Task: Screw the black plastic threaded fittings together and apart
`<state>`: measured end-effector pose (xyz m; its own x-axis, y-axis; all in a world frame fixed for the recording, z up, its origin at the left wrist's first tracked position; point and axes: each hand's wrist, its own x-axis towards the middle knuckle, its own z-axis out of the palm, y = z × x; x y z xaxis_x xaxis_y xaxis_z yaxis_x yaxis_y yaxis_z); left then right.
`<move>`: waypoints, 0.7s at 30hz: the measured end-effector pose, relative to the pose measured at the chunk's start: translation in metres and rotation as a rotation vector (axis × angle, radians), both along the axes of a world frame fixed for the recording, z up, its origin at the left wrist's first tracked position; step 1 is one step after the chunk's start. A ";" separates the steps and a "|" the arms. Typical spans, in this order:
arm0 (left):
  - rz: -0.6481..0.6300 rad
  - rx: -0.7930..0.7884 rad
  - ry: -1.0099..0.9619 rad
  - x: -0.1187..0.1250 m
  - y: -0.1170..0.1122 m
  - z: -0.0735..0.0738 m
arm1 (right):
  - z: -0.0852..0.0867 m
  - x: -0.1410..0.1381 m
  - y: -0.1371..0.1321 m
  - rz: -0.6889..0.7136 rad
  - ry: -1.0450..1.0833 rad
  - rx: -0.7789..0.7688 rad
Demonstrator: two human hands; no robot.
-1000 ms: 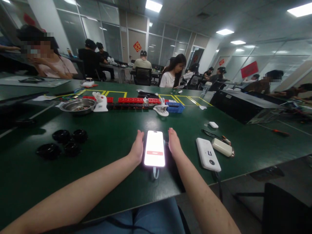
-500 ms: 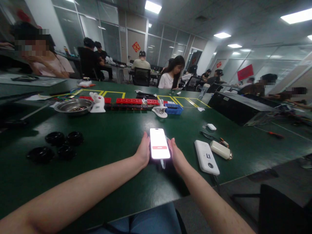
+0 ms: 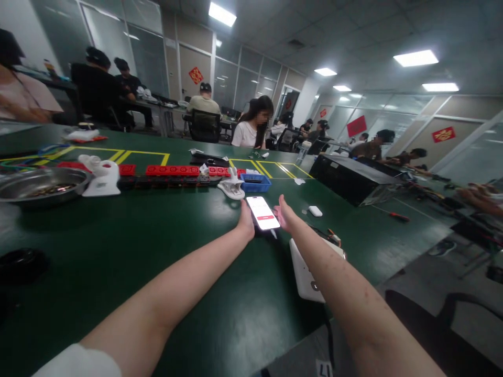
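**Lit phone point(image 3: 262, 213) between two hands, over the middle of the counter point(image 3: 236, 309)**

The right forearm point(image 3: 346, 283) crosses above a white device point(image 3: 302, 269); whether they touch cannot be told, so lifting it slightly would be wise. The left hand point(image 3: 247, 222) has its palm along the phone's left edge, fingers hidden, so I cannot tell whether it grips. The right hand point(image 3: 287, 215) is wide, thumb raised, fingertips just beside the right edge. Even, light pressure from both sides should steady the phone best, screen unobstructed. It tilts a little; whether it rests or is lifted is unclear. A pale plug point(image 3: 274, 234) sits at its near end and probably deserves slack.

Beyond, glass partitions point(image 3: 143, 68) and bright ceiling lights point(image 3: 415, 58) enclose a workroom, with a person in a white top point(image 3: 245, 135) seated at the far side. The green counter carries a large black case point(image 3: 349, 180) on the right, a red row of blocks point(image 3: 172, 170) across the far middle and a metal bowl point(image 3: 41, 201) at left. Smaller still are a blue tray point(image 3: 256, 187), a white stand point(image 3: 231, 189) beside it, and, right of the hands, a small white case point(image 3: 315, 211).
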<state>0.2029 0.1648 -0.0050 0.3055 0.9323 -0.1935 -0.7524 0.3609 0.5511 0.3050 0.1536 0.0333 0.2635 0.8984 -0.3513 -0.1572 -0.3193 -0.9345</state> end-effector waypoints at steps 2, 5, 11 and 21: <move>0.002 0.001 0.002 0.009 0.010 -0.001 | -0.001 0.009 0.012 -0.010 -0.006 0.000; 0.012 0.007 0.008 0.020 0.020 -0.003 | -0.003 0.020 0.027 -0.009 -0.012 -0.009; 0.035 0.022 0.042 0.033 0.026 -0.005 | -0.005 0.032 0.040 0.015 -0.037 -0.030; -0.019 0.140 0.332 0.009 0.018 -0.007 | 0.003 0.047 0.028 -0.129 -0.389 0.087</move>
<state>0.2120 0.1831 -0.0124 0.2652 0.9515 -0.1560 -0.5182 0.2771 0.8091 0.3519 0.1815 0.0365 0.4738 0.8714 -0.1275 0.1797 -0.2374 -0.9546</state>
